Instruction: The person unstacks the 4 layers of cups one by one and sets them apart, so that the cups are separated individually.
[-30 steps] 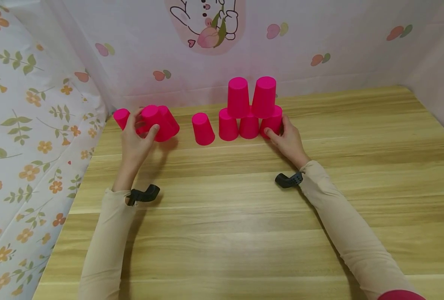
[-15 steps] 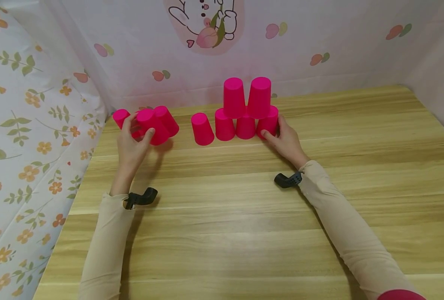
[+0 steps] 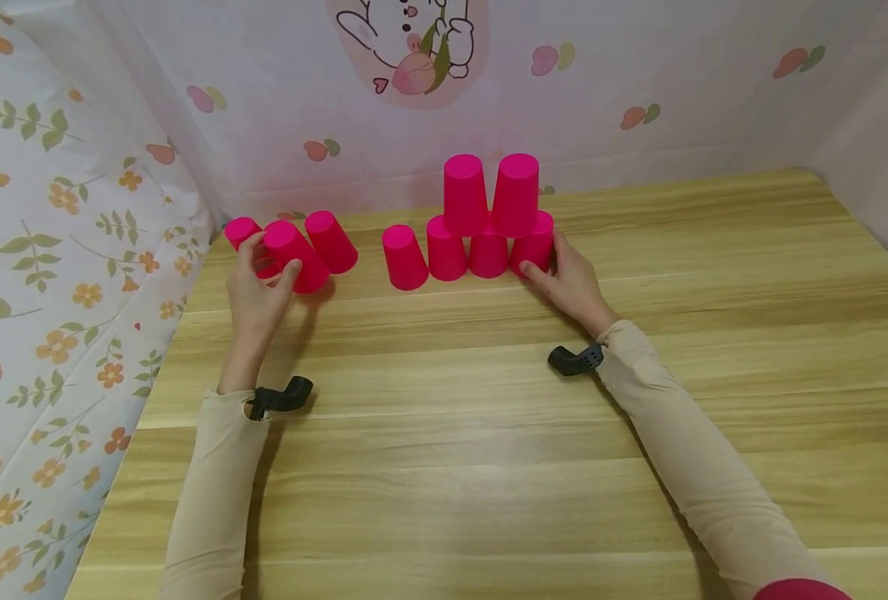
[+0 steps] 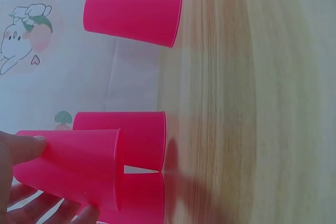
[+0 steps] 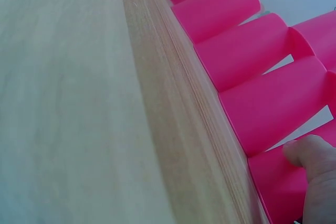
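My left hand [image 3: 254, 293] holds an upside-down pink cup [image 3: 298, 260] between thumb and fingers. In the left wrist view its rim hangs off the table, slightly tilted. Behind it stand two more inverted cups, a left one [image 3: 242, 227] partly covered by the hand and a right one [image 3: 332, 242]. At the back centre, several inverted cups form a row, the leftmost cup [image 3: 405, 258] almost meeting its neighbour [image 3: 447, 250]. Two upper cups [image 3: 464, 197] rest across the row's right part. My right hand [image 3: 574, 285] grips the rightmost lower cup [image 3: 534, 246], thumb in front.
The wooden table [image 3: 444, 433] extends toward me and to the right. A printed cloth [image 3: 639, 83] hangs right behind the cups, and a floral cloth [image 3: 61, 292] runs along the left edge. A dark red round shape [image 3: 800, 590] shows at the bottom right.
The stacked group has slid left with my right hand, narrowing the gap to the leftmost row cup. My left hand has moved left and slightly nearer with its cup, uncovering the cup behind.
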Motion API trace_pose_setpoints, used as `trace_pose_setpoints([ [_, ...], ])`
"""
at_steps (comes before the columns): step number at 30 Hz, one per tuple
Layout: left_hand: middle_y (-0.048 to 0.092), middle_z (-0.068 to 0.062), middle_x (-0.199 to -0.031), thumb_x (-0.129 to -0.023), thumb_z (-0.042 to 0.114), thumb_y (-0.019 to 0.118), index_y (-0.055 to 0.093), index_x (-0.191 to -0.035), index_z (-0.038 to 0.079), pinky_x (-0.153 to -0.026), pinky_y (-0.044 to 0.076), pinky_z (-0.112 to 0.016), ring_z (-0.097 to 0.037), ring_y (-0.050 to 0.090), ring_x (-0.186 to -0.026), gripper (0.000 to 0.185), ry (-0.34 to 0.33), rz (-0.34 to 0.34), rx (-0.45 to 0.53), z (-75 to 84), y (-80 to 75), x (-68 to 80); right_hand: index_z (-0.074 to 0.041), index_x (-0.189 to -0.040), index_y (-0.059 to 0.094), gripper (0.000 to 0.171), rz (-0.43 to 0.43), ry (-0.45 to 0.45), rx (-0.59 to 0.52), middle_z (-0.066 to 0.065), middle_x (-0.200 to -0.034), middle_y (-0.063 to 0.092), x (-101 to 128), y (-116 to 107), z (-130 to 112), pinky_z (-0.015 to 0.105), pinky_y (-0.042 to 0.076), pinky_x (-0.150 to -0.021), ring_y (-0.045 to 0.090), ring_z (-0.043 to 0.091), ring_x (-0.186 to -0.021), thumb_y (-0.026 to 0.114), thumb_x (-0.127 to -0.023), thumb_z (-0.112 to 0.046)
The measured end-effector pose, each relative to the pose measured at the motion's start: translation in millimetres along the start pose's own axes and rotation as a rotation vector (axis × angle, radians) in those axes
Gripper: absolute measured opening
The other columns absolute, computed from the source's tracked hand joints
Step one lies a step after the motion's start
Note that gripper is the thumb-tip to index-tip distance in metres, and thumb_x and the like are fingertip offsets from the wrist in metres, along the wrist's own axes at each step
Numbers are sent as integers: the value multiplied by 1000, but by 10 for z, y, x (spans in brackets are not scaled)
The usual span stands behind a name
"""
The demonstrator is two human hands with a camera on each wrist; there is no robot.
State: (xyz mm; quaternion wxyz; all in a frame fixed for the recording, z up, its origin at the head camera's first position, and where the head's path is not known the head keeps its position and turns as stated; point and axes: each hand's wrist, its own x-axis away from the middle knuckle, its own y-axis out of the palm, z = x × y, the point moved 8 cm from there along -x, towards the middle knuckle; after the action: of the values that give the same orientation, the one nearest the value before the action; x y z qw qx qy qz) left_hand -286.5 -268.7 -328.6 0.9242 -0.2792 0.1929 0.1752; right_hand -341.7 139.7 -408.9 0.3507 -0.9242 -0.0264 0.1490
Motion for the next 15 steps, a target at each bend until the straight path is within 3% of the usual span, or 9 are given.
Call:
trace_pose_setpoints([
  [11,56,-10,-102,-75,13,64,45,-117,4,-60,46,-14,-22,54,-84,47,-21,21,-27,-84,-42,-1,-8,-129,30,65,-15,-6,-2,11,-108,49,-1,15,-13,39,39,-76,47,22,-90,54,-79,-41],
  [15,55,-15,-102,-74,9,63,44,-116,-2,-58,43,-10,-27,53,-83,47,-18,18,-27,-6,-58,17,-8,-129,30,64,-15,-6,4,12,-108,49,-4,9,-13,39,39,-78,48,23,-92,54,-79,-41],
])
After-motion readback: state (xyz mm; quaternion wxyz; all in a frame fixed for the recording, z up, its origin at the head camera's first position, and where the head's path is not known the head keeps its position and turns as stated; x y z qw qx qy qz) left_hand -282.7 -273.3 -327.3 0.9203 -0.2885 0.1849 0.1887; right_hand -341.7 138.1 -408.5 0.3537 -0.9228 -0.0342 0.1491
